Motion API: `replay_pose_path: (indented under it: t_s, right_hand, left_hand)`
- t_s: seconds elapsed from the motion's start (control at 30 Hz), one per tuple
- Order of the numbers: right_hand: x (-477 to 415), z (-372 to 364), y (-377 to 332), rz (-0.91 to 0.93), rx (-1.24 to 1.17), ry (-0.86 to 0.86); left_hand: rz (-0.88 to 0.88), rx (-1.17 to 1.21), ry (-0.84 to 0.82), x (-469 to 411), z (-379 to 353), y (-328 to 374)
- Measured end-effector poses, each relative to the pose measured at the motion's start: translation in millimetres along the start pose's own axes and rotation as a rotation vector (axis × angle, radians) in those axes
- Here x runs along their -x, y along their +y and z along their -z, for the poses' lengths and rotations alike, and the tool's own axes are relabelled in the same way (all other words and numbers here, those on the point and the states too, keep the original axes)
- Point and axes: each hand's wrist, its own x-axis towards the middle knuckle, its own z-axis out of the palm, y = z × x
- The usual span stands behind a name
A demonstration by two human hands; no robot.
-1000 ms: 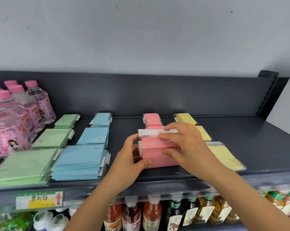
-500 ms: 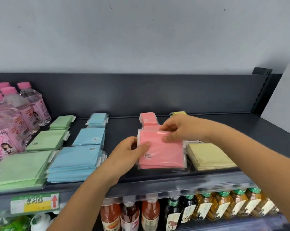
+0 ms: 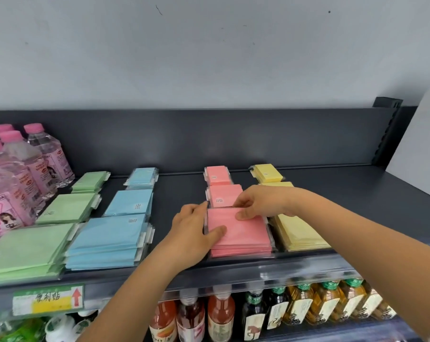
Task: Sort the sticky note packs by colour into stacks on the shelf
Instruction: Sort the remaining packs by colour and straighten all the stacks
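Observation:
A front stack of large pink sticky note packs point(image 3: 243, 238) lies flat on the dark shelf point(image 3: 357, 193). My left hand point(image 3: 194, 230) rests against its left edge, thumb on top. My right hand point(image 3: 260, 202) pinches the stack's far edge, thumb pressing the top pack. Behind it lie a medium pink pack point(image 3: 223, 195) and a small pink pack point(image 3: 217, 174). Green stacks point(image 3: 28, 245), blue stacks point(image 3: 107, 240) and yellow stacks point(image 3: 300, 233) sit in their own columns.
Pink-capped soda bottles point(image 3: 13, 174) crowd the shelf's left end. A clear lip runs along the shelf front with a price label point(image 3: 48, 299). Below stand juice and tea bottles point(image 3: 297, 309). A white panel point(image 3: 421, 144) stands at the right.
The pink packs, earlier held up on edge between both hands, now lie flat as one stack at the shelf front. Both hands stay on it, and the view has shifted.

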Motion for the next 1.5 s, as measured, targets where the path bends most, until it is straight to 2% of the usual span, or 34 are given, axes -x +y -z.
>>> replay_pose_path:
  t_s: [0.1,0.23,0.33,0.63,0.87,1.17,1.37,1.5]
  right_hand:
    - [8,5,0,0.088,0.172,0.046]
    - [22,9,-2,0.101,0.326,-0.034]
    - [25,2,1,0.098,0.484,-0.022]
    - [27,3,12,0.132,0.384,-0.051]
    - [22,1,9,0.072,0.379,-0.106]
    - [21,-1,10,0.077,0.437,-0.145]
    - [25,13,1,0.124,0.372,-0.122]
    - [28,32,-13,0.195,0.307,-0.08]
  left_hand:
    - [-0.139,-0.043,-0.082,8,2,-4]
    - [-0.205,-0.078,-0.158,7,11,-5]
    - [-0.215,-0.051,-0.188,3,20,-4]
    - [-0.226,-0.164,-0.203,0,23,-7]
    - [-0.154,-0.096,-0.275,-9,21,-9]
    - [-0.172,-0.077,-0.299,-14,19,-10]
    - [-0.233,-0.079,-0.24,-6,27,-10]
    - [-0.217,-0.044,-0.044,6,53,-16]
